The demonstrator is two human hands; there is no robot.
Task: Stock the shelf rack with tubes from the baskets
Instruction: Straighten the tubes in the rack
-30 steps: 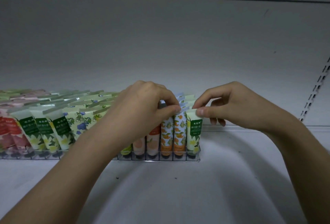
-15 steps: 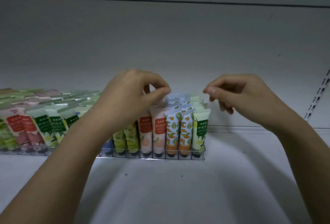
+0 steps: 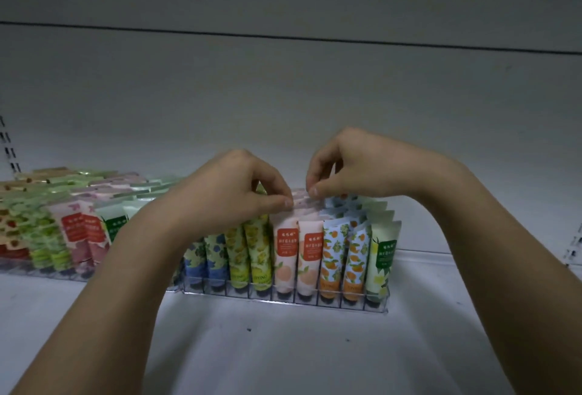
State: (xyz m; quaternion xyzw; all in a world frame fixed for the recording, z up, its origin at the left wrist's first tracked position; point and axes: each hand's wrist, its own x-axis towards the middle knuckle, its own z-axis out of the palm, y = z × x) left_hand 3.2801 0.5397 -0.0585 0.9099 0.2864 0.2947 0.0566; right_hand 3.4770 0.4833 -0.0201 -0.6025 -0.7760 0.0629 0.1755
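a white shelf (image 3: 283,357) filled the lower frame. a clear rack (image 3: 283,295) of upright tubes (image 3: 310,256) crossed mid-frame. above centre, the left hand (image 3: 233,193) and right hand (image 3: 356,165) each pinched the crimped tops of the pink tubes (image 3: 300,204).

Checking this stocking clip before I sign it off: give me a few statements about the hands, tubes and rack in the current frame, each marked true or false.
1. Both hands are at the crimped tops of the peach tubes. True: the left hand and right hand pinch there.
2. The rightmost front tube in the clear rack is blue. False: it is a pale green tube with a dark green label.
3. The two orange-fruit tubes stand directly right of the peach tubes. True.
4. The tubes lie flat on the shelf. False: they stand upright, caps down, in the rack's slots.
5. A basket sits in front of the rack. False: none is in view.
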